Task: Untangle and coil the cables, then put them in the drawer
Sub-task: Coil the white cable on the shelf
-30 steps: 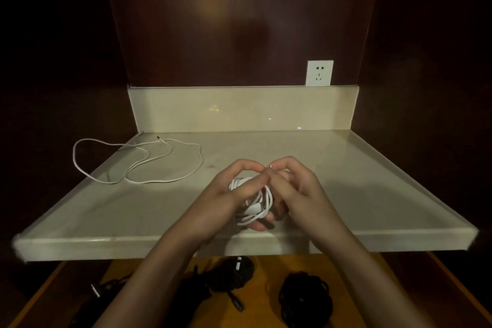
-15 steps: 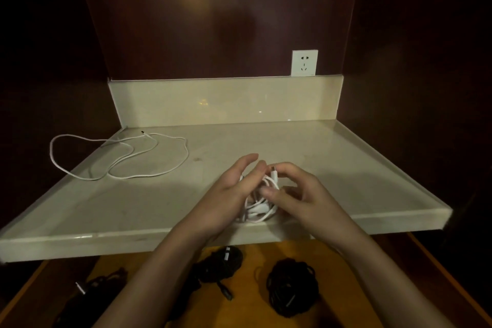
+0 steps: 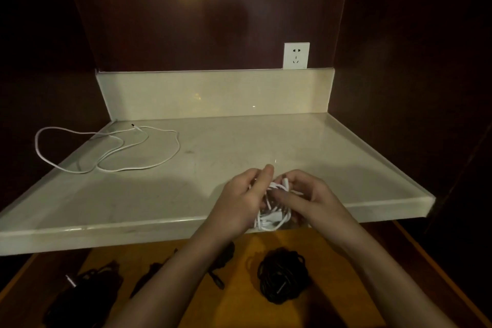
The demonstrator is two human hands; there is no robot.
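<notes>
Since a second ago both hands sit lower, at the counter (image 3: pixel 133 202) front edge. Left hand (image 3: pixel 239 202) grips the white coil (image 3: pixel 270 217); right hand (image 3: pixel 308 197) now pinches its plug end, likely tucking it. Drawer (image 3: pixel 239 282) open just below; counter free except loose cable (image 3: pixel 106 149) far left

One head-worn wide-angle view looks forward and down, close over the counter (image 3: pixel 266 141); wall socket (image 3: pixel 296 55) at 12 o'clock, open drawer (image 3: pixel 239 287) at 6 o'clock.
</notes>
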